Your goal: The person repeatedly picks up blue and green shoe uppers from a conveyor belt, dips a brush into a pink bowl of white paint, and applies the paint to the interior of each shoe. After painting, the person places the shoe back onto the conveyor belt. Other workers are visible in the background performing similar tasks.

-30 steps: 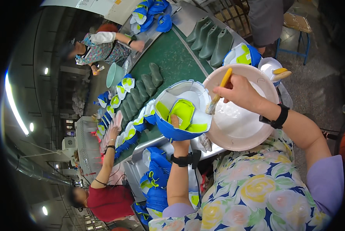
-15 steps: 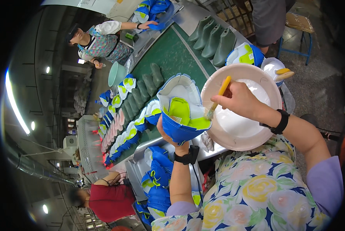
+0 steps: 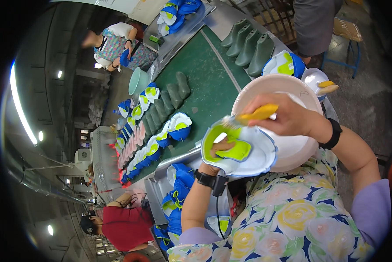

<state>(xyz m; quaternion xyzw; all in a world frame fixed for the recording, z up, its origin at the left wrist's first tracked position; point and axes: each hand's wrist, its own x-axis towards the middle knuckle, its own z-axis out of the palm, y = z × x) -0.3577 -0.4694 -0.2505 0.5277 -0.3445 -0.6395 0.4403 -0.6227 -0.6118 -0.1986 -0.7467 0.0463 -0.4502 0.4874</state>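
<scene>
In my left hand [image 3: 221, 146] is a shoe upper [image 3: 260, 150], tilted so that its white inside and lime-green lining face up; the fingers show through its opening. My right hand [image 3: 287, 114] grips a brush [image 3: 258, 113] with a yellow handle. Its pale bristles are at the lime-green edge of the upper, though contact is hard to make out. Below my right hand stands a large pale pink basin [image 3: 240, 92] of white liquid [image 3: 294, 146], partly covered by the hand and the upper.
A green conveyor belt [image 3: 211, 78] carries rows of blue-and-white uppers [image 3: 178, 124] and dark green shoe lasts [image 3: 181, 85]. More lasts [image 3: 259, 54] stand beyond the basin. A small white pot [image 3: 313, 77] is beside it. Blue uppers [image 3: 178, 187] fill a metal tray. Two co-workers [image 3: 121, 222] [image 3: 117, 43] are at left.
My left hand has turned the upper from upright, blue side out, to tilted with its inside showing. The brush has moved up and left. The far co-worker now holds a blue piece.
</scene>
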